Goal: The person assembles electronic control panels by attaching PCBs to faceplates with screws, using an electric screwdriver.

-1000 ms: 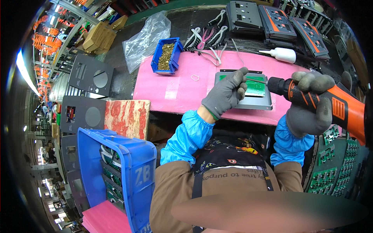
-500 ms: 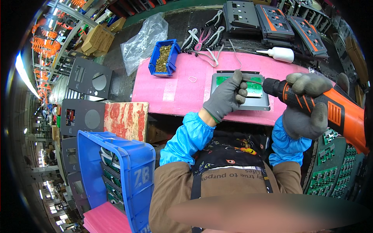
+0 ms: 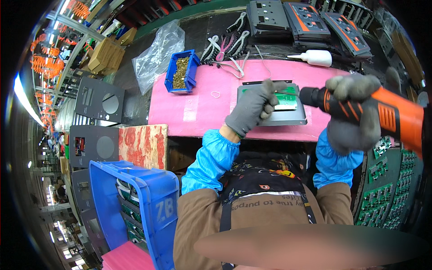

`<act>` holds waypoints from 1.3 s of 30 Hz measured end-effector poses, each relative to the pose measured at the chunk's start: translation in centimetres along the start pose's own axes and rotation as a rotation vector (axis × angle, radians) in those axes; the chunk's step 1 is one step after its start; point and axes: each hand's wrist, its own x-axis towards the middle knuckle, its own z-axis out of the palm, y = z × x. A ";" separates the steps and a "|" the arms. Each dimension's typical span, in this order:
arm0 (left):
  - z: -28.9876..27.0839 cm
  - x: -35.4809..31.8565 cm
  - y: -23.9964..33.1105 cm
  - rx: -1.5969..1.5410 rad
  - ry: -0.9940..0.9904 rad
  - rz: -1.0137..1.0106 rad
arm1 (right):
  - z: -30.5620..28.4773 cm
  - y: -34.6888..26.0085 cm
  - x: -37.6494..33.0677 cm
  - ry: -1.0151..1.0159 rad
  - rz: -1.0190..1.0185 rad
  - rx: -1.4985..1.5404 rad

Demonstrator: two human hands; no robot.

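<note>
My left hand [image 3: 255, 107], in a grey glove, rests on a green circuit board [image 3: 288, 100] that lies in a grey metal tray [image 3: 288, 118] on the pink mat [image 3: 198, 108]. Its fingers press the board's left part. My right hand [image 3: 353, 112], also gloved, grips an orange and black electric screwdriver [image 3: 382, 112]. The driver's black nose points left at the board's right edge, just above it.
A small blue bin of brass screws [image 3: 181, 72] sits at the mat's far left corner, beside a clear plastic bag [image 3: 157, 54]. Pliers [image 3: 225, 47], a white squeeze bottle [image 3: 317, 57] and dark panels [image 3: 310, 18] lie behind. A blue crate [image 3: 135, 202] stands at my lower left; green boards [image 3: 391, 189] are racked at right.
The screwdriver has swung left and lower toward the board. My left hand stays on the board with only a small shift.
</note>
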 end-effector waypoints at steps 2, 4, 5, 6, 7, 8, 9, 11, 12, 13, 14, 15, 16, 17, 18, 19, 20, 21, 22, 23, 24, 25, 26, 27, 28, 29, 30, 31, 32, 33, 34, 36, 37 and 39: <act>-0.5 -0.4 1.1 -0.073 0.088 0.016 | 0.0 0.2 1.3 0.131 -0.017 -0.126; -1.8 0.7 0.3 -0.199 0.031 0.119 | -0.5 0.7 3.0 0.194 -0.068 -0.262; -1.8 0.9 0.2 -0.332 -0.019 0.217 | -0.9 1.2 3.8 0.194 -0.109 -0.342; -1.4 0.7 0.0 -0.227 0.140 0.236 | -1.5 1.9 4.4 0.164 -0.115 -0.474; -1.6 0.7 -0.3 -0.225 0.137 0.236 | -1.5 2.1 4.2 0.195 -0.038 -0.471; -2.1 0.7 -0.6 0.251 0.125 0.378 | -1.6 2.5 4.1 0.205 -0.002 -0.500; -2.6 0.7 -0.8 0.730 0.109 0.511 | -1.9 2.9 4.0 0.215 0.035 -0.529; -2.9 1.1 -1.2 0.447 0.050 0.487 | -2.2 3.4 4.0 0.202 0.040 -0.530; -2.9 1.1 -1.2 0.165 -0.008 0.454 | -2.3 3.6 4.1 0.190 0.049 -0.530; -2.8 1.1 -1.3 0.164 -0.006 0.455 | -2.3 3.7 4.1 0.189 0.051 -0.530; -2.3 0.7 -1.0 0.154 0.015 0.428 | -2.3 3.8 4.2 0.187 0.046 -0.545; -2.1 0.6 -0.9 0.144 0.035 0.401 | -2.4 3.9 4.2 0.185 0.041 -0.561; -2.1 0.9 -0.9 0.143 0.036 0.400 | -2.5 4.1 4.1 0.185 0.043 -0.562; -2.0 1.3 -0.9 0.081 0.065 0.342 | -2.8 4.3 4.1 0.157 0.074 -0.576; -1.9 1.5 -0.8 0.019 0.094 0.283 | -2.8 4.4 4.1 0.128 0.105 -0.590; -1.8 1.5 -0.7 0.017 0.095 0.283 | -2.7 4.4 4.1 0.127 0.107 -0.590; -1.2 1.3 -0.2 -0.108 0.103 0.229 | -2.5 4.4 4.1 0.135 0.103 -0.599; -0.8 1.2 0.0 -0.232 0.111 0.173 | -2.4 4.4 4.1 0.144 0.100 -0.608; -0.9 1.3 -0.1 -0.236 0.113 0.170 | -2.6 4.5 4.1 0.143 0.104 -0.610; -0.9 1.4 -0.3 -0.185 0.116 0.189 | -2.8 4.6 4.1 0.124 0.107 -0.602; -0.9 1.5 -0.4 -0.134 0.119 0.208 | -3.0 4.7 4.1 0.105 0.110 -0.595; -1.1 1.7 -0.8 -0.136 0.120 0.205 | -3.0 4.8 4.2 0.106 0.113 -0.597; -1.5 1.8 -1.3 0.139 0.078 0.295 | -2.8 4.9 4.2 0.082 0.121 -0.604; -1.8 1.9 -1.6 0.415 0.034 0.381 | -2.6 5.1 4.3 0.058 0.130 -0.612; -2.1 2.0 -1.8 0.413 0.035 0.377 | -2.4 5.3 4.5 0.059 0.135 -0.612; -2.1 2.1 -1.9 0.305 0.047 0.376 | -2.0 5.5 4.8 0.035 0.174 -0.553; -2.2 2.0 -1.9 0.198 0.058 0.374 | -1.7 5.8 4.9 0.011 0.212 -0.493; -2.2 1.8 -1.9 0.195 0.060 0.369 | -1.5 6.0 4.9 0.013 0.217 -0.495; -2.0 1.8 -1.6 0.011 0.056 0.296 | -1.4 6.2 4.9 0.022 0.186 -0.551; -1.9 1.8 -1.5 -0.172 0.053 0.222 | -1.4 6.5 5.0 0.032 0.155 -0.607; -1.9 1.9 -1.5 -0.172 0.050 0.221 | -2.0 6.9 5.1 0.016 0.149 -0.598; -2.1 2.0 -1.7 -0.149 0.043 0.192 | -2.0 6.9 5.1 0.037 0.166 -0.577; -2.1 2.1 -1.9 -0.149 0.044 0.194 | -1.9 6.9 5.2 0.059 0.183 -0.558; -1.9 2.3 -2.3 0.047 0.083 0.298 | -1.6 6.9 5.5 0.066 0.148 -0.545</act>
